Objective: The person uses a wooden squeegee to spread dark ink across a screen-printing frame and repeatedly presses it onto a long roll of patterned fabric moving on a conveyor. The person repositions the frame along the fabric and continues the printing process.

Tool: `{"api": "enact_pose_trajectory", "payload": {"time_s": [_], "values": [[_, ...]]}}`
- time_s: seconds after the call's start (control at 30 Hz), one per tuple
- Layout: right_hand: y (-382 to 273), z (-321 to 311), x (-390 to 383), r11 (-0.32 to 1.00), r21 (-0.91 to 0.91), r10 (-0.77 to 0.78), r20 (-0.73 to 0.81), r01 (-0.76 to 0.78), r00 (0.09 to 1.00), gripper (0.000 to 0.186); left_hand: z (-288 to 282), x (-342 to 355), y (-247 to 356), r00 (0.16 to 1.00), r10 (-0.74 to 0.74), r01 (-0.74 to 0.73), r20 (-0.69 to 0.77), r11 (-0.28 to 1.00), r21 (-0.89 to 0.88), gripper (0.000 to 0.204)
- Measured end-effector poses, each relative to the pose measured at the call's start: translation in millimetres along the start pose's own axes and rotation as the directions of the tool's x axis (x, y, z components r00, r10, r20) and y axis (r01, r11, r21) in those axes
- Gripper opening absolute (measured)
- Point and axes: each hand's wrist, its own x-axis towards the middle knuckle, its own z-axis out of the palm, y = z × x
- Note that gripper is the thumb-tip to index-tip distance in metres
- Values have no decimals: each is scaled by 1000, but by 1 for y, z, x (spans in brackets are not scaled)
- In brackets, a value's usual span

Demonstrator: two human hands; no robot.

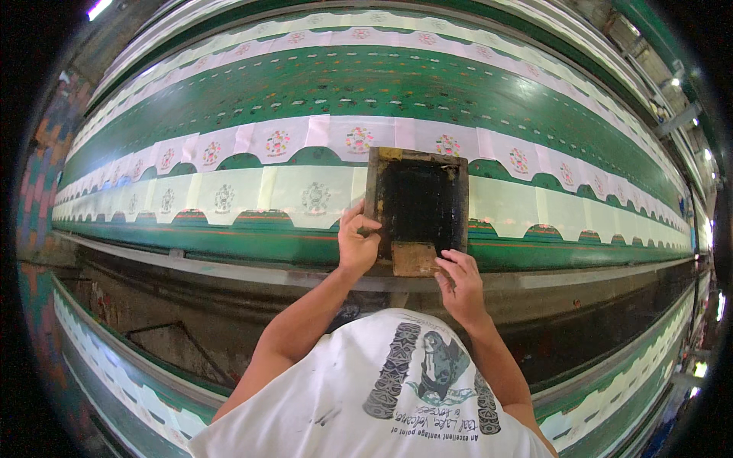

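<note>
A wooden screen-printing frame point(462, 191) with a dark, ink-stained mesh lies over the row of pale yellow fabric pieces at the near side of the long green table. My left hand point(356, 238) is closed around the frame's left edge, its fingers curled. A brown wooden squeegee point(414, 259) rests at the frame's near end and sticks out past it. At the squeegee's right edge, by the frame's near right corner, is my right hand point(462, 284), its fingers bent and closed on the squeegee. The mesh hides the cloth below. To the left, a yellow piece point(314, 197) carries a grey outline print.
Behind, a row of pink fabric pieces point(276, 141) bears multicoloured prints. The green table point(305, 91) runs across the view, with more fabric rows at its far side. A ledge point(534, 282) follows its near edge. Other fabric-covered tables point(603, 412) stand at the lower corners.
</note>
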Motion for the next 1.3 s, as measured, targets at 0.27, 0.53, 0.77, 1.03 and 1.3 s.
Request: {"api": "enact_pose_trajectory", "payload": {"time_s": [0.27, 0.53, 0.77, 1.03, 1.3], "values": [[-20, 16, 35, 958, -134, -220, 225, 254, 949, 39, 5, 3, 2, 1000, 7, -7, -1, 986, -167, 25], [6, -5, 99, 956, -111, -175, 522, 270, 835, 30, 13, 4, -13, 999, 2, -4, -34, 997, -76, 25], [29, 5, 187, 969, -162, -76, 520, 186, 851, 35, 3, 18, -17, 991, -129, 134, 42, 977, -167, 26], [61, 39, 230, 986, -149, -30, 310, 80, 950, 45, -15, 32, 6, 981, -133, 131, 143, 991, 25, 31], [31, 31, 169, 955, -269, 5, 444, 127, 896, 46, -19, 28, 19, 981, -125, 122, 151, 992, 26, 32]]}}
